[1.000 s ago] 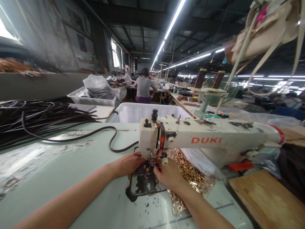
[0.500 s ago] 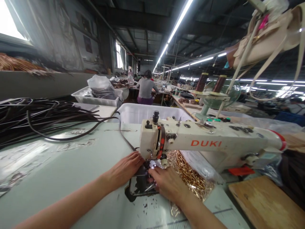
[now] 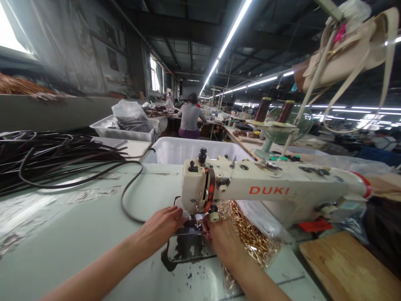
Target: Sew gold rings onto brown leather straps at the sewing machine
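Note:
A white sewing machine [image 3: 269,184] marked DUKI stands before me. My left hand [image 3: 167,223] lies left of its presser foot [image 3: 196,220], fingers closed on a dark narrow strap [image 3: 128,194] that runs in from the left and vanishes under the hand. On the foot's other side is my right hand [image 3: 221,238], its fingers bent together close to the foot. Whatever those fingers hold is hidden. Below both hands shows the worn metal bed plate [image 3: 191,246].
A heap of dark straps [image 3: 56,154] covers the table's left side. Gold metal hardware in a clear bag [image 3: 250,234] lies right of my right hand. Behind the machine is a white bin [image 3: 194,146]; a wooden board [image 3: 351,263] lies at right. A person [image 3: 189,117] sits farther off.
The strap has swung from behind the machine head into a loop left of my left hand. My right hand has moved up beside the foot, and the shiny piece below it no longer shows.

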A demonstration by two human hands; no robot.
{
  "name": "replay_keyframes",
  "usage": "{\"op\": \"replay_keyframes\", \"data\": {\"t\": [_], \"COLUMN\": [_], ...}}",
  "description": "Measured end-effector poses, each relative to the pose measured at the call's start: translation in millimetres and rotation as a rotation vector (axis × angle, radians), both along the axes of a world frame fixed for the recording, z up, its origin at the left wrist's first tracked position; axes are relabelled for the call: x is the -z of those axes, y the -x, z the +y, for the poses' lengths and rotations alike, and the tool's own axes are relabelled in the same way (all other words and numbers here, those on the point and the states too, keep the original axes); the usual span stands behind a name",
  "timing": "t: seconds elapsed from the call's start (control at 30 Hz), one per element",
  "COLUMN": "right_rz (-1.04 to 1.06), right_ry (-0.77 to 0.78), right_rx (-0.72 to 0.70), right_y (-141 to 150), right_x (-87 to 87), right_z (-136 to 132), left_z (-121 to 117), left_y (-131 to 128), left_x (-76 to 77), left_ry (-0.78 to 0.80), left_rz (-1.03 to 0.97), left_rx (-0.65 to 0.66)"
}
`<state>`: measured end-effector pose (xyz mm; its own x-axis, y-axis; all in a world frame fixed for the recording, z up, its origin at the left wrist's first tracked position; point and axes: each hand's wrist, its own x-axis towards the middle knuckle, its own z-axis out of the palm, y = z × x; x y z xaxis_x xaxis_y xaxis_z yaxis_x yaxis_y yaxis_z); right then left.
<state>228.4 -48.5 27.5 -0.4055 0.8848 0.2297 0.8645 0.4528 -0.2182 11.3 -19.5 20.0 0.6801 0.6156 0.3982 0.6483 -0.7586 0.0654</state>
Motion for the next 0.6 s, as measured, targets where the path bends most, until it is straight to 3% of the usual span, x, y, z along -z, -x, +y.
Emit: {"op": "replay_keyframes", "data": {"t": [0.1,0.33,0.6], "right_rz": [0.227,0.327,0.418], "right_ry": [0.089,0.14,0.173], "right_rx": [0.097,0.127,0.065], "right_y": [-6.9,-6.8,-10.0], "right_x": [-0.2,5.4,12.9], "right_z": [9.6,21.9,19.7], "left_z": [-8.4,-1.8,4.4], "left_y": [-3.8,-14.8,-13.9], "left_x": [4.7,13.5,18.3], "left_ry": [0.066,0.223,0.298], "left_rz": [-0.023,-0.192,-0.28], "left_rx": [-0.12,-0.242,-0.175]}}
